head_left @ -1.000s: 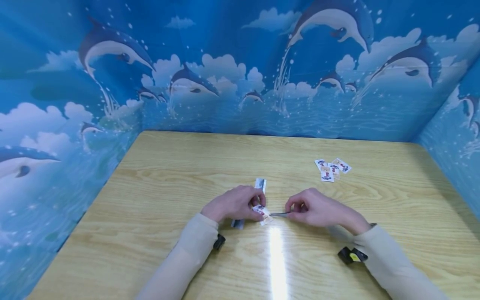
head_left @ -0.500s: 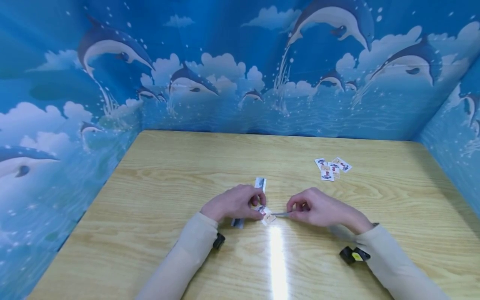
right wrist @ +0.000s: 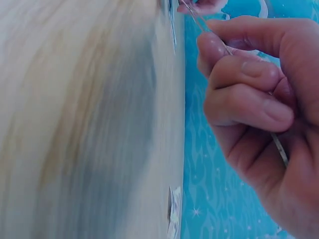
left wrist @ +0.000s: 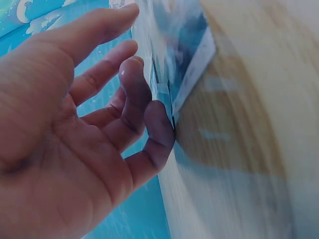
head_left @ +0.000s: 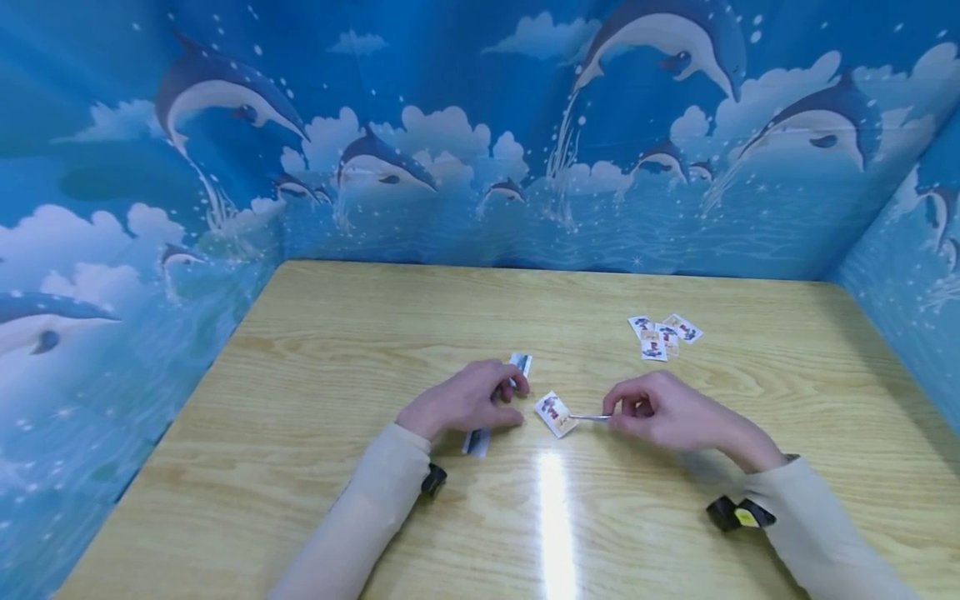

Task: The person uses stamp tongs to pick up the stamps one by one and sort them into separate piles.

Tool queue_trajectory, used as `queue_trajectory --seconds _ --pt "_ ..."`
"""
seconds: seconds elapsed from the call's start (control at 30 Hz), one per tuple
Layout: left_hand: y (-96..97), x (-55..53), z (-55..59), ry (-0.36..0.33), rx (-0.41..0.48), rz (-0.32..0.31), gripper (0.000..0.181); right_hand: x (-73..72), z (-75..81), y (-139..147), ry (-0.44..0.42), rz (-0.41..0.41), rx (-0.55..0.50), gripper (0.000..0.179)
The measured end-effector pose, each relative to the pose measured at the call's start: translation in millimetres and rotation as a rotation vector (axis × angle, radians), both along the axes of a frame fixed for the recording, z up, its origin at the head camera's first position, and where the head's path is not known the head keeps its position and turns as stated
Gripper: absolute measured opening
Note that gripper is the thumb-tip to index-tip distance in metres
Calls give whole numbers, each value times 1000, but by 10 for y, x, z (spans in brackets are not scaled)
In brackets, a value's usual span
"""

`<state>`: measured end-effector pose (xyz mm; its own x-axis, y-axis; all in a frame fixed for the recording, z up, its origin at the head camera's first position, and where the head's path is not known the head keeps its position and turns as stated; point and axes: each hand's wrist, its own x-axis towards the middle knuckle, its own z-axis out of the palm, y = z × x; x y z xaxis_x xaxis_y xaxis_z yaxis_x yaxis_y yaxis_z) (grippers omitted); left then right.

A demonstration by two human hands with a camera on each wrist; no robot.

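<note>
My right hand (head_left: 667,412) pinches slim metal tweezers (head_left: 591,417), whose shaft also runs back through the palm in the right wrist view. At the tweezers' tips is a small white printed paper piece (head_left: 556,415), about stamp size, with red and dark figures. My left hand (head_left: 468,400) holds nothing; its thumb and fingers are apart and loosely bent. Beneath that hand lies a glossy strip with a blue-grey picture (head_left: 521,364), its middle hidden by the fingers. In the left wrist view the fingertips (left wrist: 160,112) are right at the strip's edge.
Several similar printed paper pieces (head_left: 654,348) lie partly overlapped toward the back right of the wooden table (head_left: 375,325). A dolphin-printed blue curtain (head_left: 465,225) stands along the table's back and sides.
The printed paper piece has left the left hand's pinch and moved right at the tweezers' tips. My right hand has shifted right. My left thumb and fingers have spread apart.
</note>
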<state>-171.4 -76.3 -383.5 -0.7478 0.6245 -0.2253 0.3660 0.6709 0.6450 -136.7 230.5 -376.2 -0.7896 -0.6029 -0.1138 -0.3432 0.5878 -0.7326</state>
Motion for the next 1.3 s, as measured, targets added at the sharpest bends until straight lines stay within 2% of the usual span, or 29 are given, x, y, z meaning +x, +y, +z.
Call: queue_trajectory --seconds 0.13,0.27,0.47,0.7,0.9,1.07,1.3 --pt "-30 -14 -7 3 6 22 34 13 19 93 1 -28 5 8" --pt "-79 -21 -15 -5 49 47 34 23 30 178 2 -46 10 9" --pt "-174 -20 -5 -25 93 75 33 34 36 262 46 -44 -2 8" --pt "-330 16 -6 -4 75 102 32 47 28 331 77 -45 -29 7" --pt "-461 89 24 -2 32 85 31 64 50 408 69 -93 -26 8" --pt "-553 140 32 -18 13 66 31 79 60 478 102 -126 -42 11" --pt "-599 163 7 -9 -22 10 34 99 62 580 109 -208 -1 7"
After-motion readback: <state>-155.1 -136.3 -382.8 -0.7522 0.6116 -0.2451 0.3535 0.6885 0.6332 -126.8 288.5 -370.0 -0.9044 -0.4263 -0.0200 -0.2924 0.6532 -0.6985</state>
